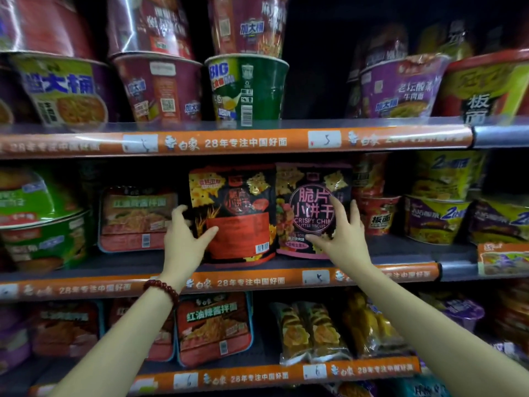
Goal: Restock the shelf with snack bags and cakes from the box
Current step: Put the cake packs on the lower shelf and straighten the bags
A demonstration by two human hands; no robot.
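Observation:
Two black snack bags stand upright side by side on the middle shelf (400, 250). The orange-trimmed bag (234, 213) is on the left with its back label and barcode facing out. The pink-trimmed bag (312, 207) stands to its right, front facing out. My left hand (186, 233) grips the orange-trimmed bag at its left edge, thumb across the front. My right hand (340, 227) lies with fingers spread over the right half of the pink-trimmed bag's front. The box is out of view.
Noodle tubs fill the top shelf, with a dark gap (317, 81) right of the green tub (249, 90). Flat noodle trays (137, 219) sit left of the bags and red cups (375, 210) to the right. The lower shelf holds trays and yellow packs (312, 330).

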